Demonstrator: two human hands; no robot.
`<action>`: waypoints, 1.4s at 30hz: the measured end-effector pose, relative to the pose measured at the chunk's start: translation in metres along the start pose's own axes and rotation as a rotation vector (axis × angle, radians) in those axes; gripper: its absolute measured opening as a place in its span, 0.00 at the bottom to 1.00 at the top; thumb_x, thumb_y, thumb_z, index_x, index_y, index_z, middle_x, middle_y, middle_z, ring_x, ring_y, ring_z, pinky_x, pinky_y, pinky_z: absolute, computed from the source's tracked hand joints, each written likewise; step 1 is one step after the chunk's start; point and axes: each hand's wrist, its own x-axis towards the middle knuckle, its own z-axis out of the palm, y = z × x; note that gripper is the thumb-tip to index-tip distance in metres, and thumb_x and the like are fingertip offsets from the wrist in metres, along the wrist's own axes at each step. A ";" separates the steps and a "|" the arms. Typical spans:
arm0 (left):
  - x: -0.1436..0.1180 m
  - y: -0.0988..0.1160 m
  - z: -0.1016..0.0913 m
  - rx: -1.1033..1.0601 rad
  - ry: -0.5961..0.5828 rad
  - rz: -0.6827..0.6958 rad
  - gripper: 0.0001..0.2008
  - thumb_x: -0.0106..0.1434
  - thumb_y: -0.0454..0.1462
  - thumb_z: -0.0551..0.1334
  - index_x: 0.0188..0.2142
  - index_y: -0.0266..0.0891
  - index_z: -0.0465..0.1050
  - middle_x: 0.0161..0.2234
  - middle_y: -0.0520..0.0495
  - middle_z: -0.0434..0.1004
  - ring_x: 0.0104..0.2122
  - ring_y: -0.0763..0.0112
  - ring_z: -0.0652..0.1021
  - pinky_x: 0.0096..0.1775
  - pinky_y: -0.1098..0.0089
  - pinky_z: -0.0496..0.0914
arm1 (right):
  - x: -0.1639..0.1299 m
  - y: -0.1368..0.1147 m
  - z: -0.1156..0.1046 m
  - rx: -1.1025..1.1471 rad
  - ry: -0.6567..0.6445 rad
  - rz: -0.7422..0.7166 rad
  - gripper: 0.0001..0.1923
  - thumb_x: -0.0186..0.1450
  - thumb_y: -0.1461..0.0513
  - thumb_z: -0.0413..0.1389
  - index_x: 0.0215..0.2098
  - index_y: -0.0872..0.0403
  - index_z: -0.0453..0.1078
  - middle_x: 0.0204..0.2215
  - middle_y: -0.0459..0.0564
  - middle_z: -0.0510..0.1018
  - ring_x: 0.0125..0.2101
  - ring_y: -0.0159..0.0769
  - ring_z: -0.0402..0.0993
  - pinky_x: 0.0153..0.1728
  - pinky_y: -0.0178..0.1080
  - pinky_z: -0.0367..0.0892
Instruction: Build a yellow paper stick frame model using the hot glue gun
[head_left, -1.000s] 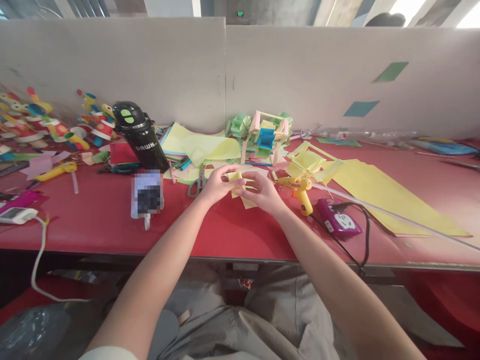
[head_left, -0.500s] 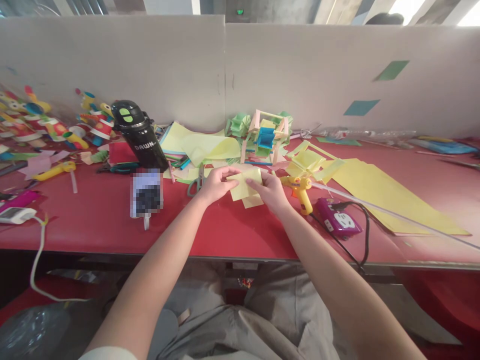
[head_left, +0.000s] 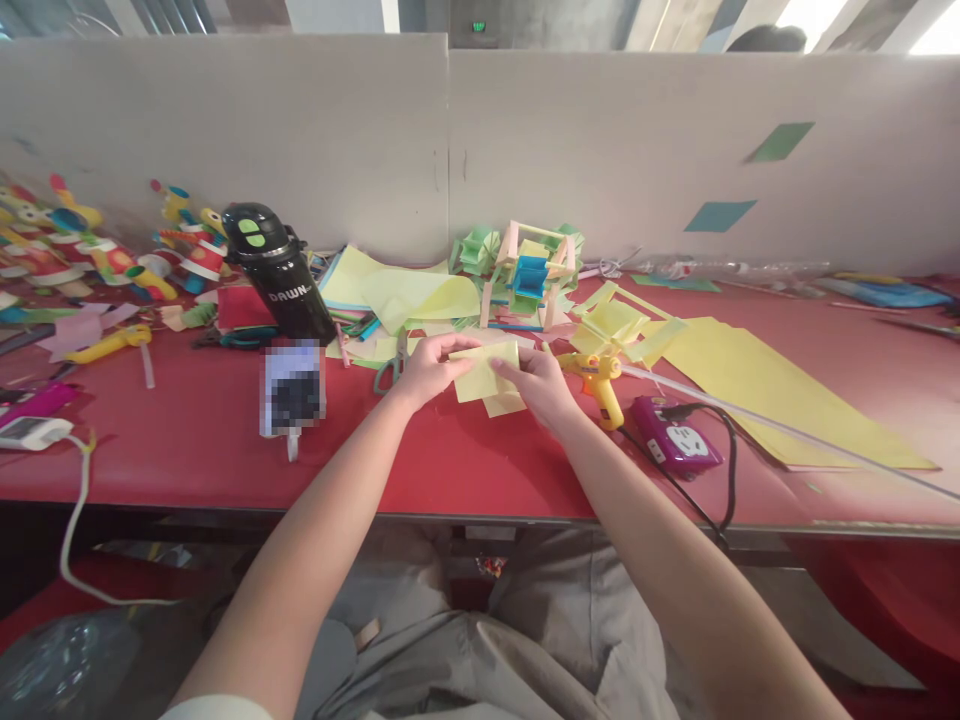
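Head view: both hands (head_left: 484, 375) seemingly pinch yellow paper (head_left: 486, 370) above red table (head_left: 187, 450).

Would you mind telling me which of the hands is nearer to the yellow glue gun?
The right hand, just left of the yellow glue gun. The left hand is farther left, beyond the yellow paper both hold.

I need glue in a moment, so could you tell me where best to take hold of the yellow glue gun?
Grip the glue gun by its handle, which points toward the table edge. Come from the right hand's side; the cord trails rightward.
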 end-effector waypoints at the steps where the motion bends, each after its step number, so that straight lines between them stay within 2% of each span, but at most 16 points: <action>1: 0.000 0.000 0.000 0.008 0.001 0.010 0.15 0.53 0.39 0.69 0.40 0.38 0.79 0.42 0.43 0.81 0.41 0.63 0.79 0.42 0.65 0.72 | -0.001 0.000 0.000 -0.004 -0.006 -0.001 0.21 0.54 0.46 0.66 0.35 0.53 0.78 0.31 0.52 0.82 0.31 0.45 0.80 0.30 0.43 0.73; 7: 0.002 -0.004 0.003 0.062 0.030 0.035 0.15 0.53 0.46 0.70 0.35 0.37 0.81 0.35 0.44 0.83 0.38 0.62 0.80 0.43 0.64 0.72 | 0.000 0.000 0.002 -0.031 -0.055 -0.015 0.22 0.53 0.47 0.67 0.37 0.54 0.79 0.31 0.52 0.83 0.30 0.43 0.79 0.30 0.41 0.73; 17: 0.000 0.001 0.000 0.136 0.008 0.044 0.13 0.55 0.45 0.68 0.33 0.37 0.80 0.34 0.45 0.82 0.35 0.66 0.78 0.40 0.66 0.71 | -0.001 -0.001 0.004 -0.021 -0.073 -0.014 0.21 0.52 0.47 0.67 0.35 0.53 0.78 0.29 0.50 0.81 0.30 0.41 0.77 0.30 0.40 0.71; 22: 0.000 0.000 -0.001 0.129 0.008 0.042 0.14 0.55 0.46 0.68 0.33 0.37 0.80 0.31 0.46 0.81 0.32 0.68 0.77 0.37 0.67 0.69 | -0.001 -0.004 0.003 -0.067 0.038 -0.072 0.21 0.57 0.44 0.62 0.32 0.54 0.75 0.24 0.47 0.76 0.24 0.32 0.69 0.22 0.34 0.61; 25: 0.000 0.000 -0.001 0.116 0.011 0.024 0.13 0.54 0.45 0.69 0.31 0.37 0.80 0.30 0.46 0.80 0.32 0.68 0.76 0.37 0.67 0.69 | 0.000 -0.004 0.002 -0.107 0.104 -0.118 0.21 0.58 0.45 0.62 0.29 0.55 0.74 0.21 0.45 0.72 0.21 0.29 0.63 0.21 0.34 0.57; 31: 0.000 0.000 -0.001 0.085 0.036 -0.022 0.12 0.52 0.44 0.70 0.30 0.37 0.80 0.29 0.47 0.80 0.32 0.67 0.76 0.37 0.66 0.68 | 0.001 -0.003 0.000 -0.193 0.102 -0.197 0.23 0.60 0.44 0.59 0.25 0.55 0.72 0.20 0.45 0.68 0.22 0.30 0.61 0.23 0.35 0.57; 38: 0.000 0.005 0.002 -0.019 0.047 -0.089 0.12 0.48 0.43 0.72 0.29 0.37 0.79 0.28 0.47 0.79 0.31 0.68 0.76 0.37 0.66 0.68 | 0.000 -0.004 0.001 -0.326 0.199 -0.291 0.24 0.64 0.45 0.56 0.21 0.55 0.68 0.18 0.44 0.64 0.22 0.30 0.58 0.24 0.35 0.55; 42: 0.000 0.006 0.000 -0.036 0.114 -0.090 0.11 0.48 0.42 0.71 0.28 0.37 0.78 0.28 0.48 0.78 0.31 0.69 0.75 0.38 0.66 0.67 | 0.000 -0.004 0.001 -0.303 0.116 -0.236 0.22 0.64 0.46 0.55 0.26 0.55 0.72 0.19 0.45 0.68 0.22 0.30 0.60 0.24 0.35 0.57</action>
